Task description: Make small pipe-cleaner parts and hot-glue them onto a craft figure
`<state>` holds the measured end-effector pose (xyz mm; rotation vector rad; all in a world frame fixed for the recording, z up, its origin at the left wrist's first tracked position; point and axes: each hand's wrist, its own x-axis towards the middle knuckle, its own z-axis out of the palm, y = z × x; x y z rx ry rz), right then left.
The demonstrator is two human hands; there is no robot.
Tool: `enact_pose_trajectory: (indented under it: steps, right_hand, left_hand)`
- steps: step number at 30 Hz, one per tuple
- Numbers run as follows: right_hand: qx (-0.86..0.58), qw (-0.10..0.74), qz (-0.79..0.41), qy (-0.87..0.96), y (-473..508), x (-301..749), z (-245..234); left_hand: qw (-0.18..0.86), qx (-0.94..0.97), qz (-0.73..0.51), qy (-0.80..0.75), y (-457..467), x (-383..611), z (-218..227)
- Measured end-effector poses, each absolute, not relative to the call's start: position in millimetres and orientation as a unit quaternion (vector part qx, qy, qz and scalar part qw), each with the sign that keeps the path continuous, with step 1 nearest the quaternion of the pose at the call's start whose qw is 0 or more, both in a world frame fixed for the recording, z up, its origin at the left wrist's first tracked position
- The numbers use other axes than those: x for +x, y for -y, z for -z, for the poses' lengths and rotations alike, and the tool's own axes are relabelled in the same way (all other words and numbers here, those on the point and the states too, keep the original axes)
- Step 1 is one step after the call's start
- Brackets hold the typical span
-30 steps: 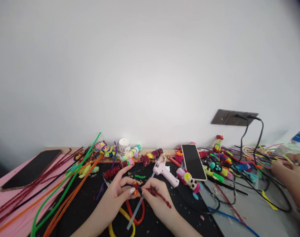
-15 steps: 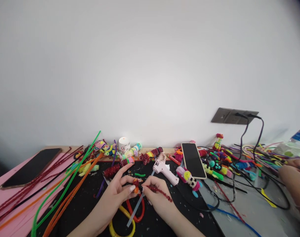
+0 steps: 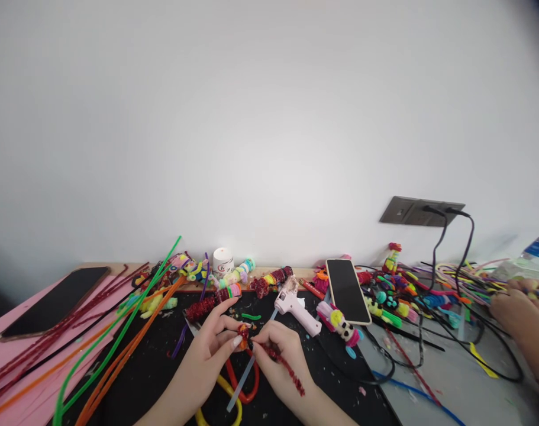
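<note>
My left hand [image 3: 216, 340] pinches a small orange and dark red pipe-cleaner figure [image 3: 243, 338] between thumb and fingers. Close beside it, my right hand [image 3: 280, 355] is closed on a dark red tinsel pipe cleaner [image 3: 289, 371], whose loose end hangs past the palm. Whether this strand joins the figure is hidden by the fingers. Below the hands lie scissors with red and yellow handles [image 3: 240, 403]. A pale glue gun [image 3: 299, 312] rests just beyond my right hand, its glue stick [image 3: 241, 387] reaching down between my hands.
Long pipe cleaners [image 3: 131, 334] and a dark phone [image 3: 51, 305] lie left. Finished figures [image 3: 340, 325], a paper cup [image 3: 223, 260] and another phone [image 3: 347, 290] stand or lie behind. Black cables [image 3: 438, 254] run from the wall socket [image 3: 418, 210]. Another person's hands [image 3: 520, 307] work at right.
My right hand has drawn slightly down and left, and the red strand's loose end now hangs lower. My left hand stays on the figure. The other person's hands have moved further into view.
</note>
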<state>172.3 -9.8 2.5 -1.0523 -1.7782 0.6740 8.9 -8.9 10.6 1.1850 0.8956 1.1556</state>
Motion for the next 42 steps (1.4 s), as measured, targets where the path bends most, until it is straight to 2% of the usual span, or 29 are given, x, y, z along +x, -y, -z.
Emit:
enact_pose_trajectory:
  steps: [6,12,15,18,21,24,27,30,38,42]
  right_hand:
    - [-0.374,0.425,-0.169,0.807,18,170,-8]
    - [-0.340,0.351,-0.143,0.861,20,173,-15]
    - [-0.339,0.330,-0.141,0.870,18,176,-17]
    - [-0.366,0.366,-0.111,0.849,11,182,-17]
    - [-0.499,0.396,-0.016,0.771,-1,194,-17]
    - [-0.640,0.329,0.044,0.693,-14,205,-17]
    - [-0.695,0.269,0.032,0.666,-22,213,-14]
    - [-0.706,0.248,0.016,0.663,-26,217,-10]
    - [-0.736,0.235,-0.019,0.634,-32,225,-7]
    - [-0.722,0.286,-0.026,0.629,-33,226,-10]
  left_hand:
    - [0.509,0.563,-0.494,-0.424,13,9,-5]
    - [0.447,0.599,-0.488,-0.452,12,6,2]
    - [0.466,0.558,-0.514,-0.454,6,3,1]
    - [0.513,0.492,-0.542,-0.448,0,1,-5]
    - [0.572,0.427,-0.545,-0.440,-3,1,-15]
    - [0.614,0.374,-0.555,-0.420,-1,1,-22]
    - [0.631,0.362,-0.559,-0.399,0,0,-22]
    - [0.640,0.364,-0.558,-0.383,0,-1,-18]
    - [0.645,0.364,-0.558,-0.374,-1,-1,-18]
    - [0.644,0.364,-0.559,-0.374,-1,-2,-16]
